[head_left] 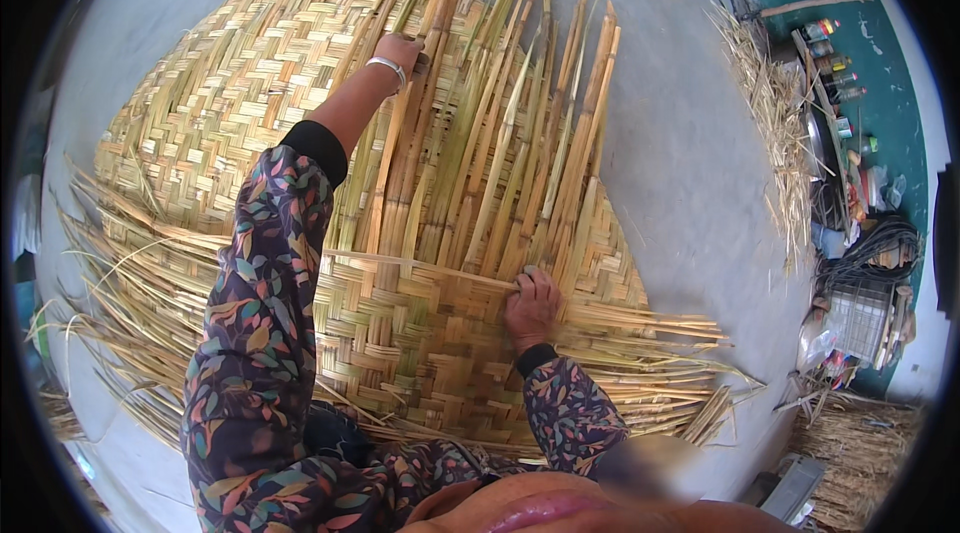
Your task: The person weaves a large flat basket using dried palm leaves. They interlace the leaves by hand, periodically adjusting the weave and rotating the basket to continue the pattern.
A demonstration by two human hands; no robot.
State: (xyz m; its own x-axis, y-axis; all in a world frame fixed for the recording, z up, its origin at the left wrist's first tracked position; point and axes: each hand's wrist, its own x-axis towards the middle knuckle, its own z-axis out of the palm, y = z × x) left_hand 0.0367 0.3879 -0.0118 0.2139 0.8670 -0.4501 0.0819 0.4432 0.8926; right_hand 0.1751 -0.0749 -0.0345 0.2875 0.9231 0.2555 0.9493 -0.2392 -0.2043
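I had the woven mat (pixel 230 83) on gray flr (pixel 690 133), lengthwise strips (pixel 495 168) atop. R hand (pixel 532 308): fingers bent tog. at crosswise strip (pixel 430 269); L hand (pixel 401 51): curled at lengthwise strips; couldn't tell if either pinched. Straw (pixel 775 133) lay off R.

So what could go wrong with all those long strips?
The pale crosswise strip might slip crooked if the right hand, at its end, loses its place.

The long strips lie side by side with their far ends loose, so they could shift or tangle near the left hand.

Both hands are bare, so a sharp edge or splinter, if there is one, might scratch them.
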